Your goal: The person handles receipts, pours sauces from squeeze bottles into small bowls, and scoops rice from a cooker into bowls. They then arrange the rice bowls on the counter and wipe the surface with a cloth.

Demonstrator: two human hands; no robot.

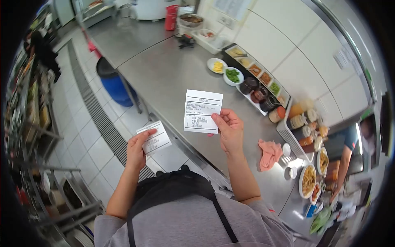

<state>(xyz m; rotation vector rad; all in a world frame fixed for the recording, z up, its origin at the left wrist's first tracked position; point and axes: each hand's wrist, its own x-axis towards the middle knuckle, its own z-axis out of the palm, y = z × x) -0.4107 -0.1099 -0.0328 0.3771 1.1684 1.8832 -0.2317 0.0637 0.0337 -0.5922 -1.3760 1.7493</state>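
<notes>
My right hand (230,131) pinches the lower right edge of a white printed slip (203,108), held up over the steel counter (152,68). In my left hand (139,147) is a second printed slip (158,142), gripped at its upper left between thumb and fingers. This one is tilted and lower, over the counter's front edge and the tiled floor. The two slips are apart. Beyond the right-hand slip stand a white bowl of chopped greens (233,76) and a small plate with yellow pieces (215,66).
A tray of toppings (255,70), dark jars (259,94) and a bottle basket (294,138) line the wall. A pink cloth (269,155) and food plates (307,181) lie right. A blue bin (117,88) stands left; a co-worker's arm (343,168) reaches in at right.
</notes>
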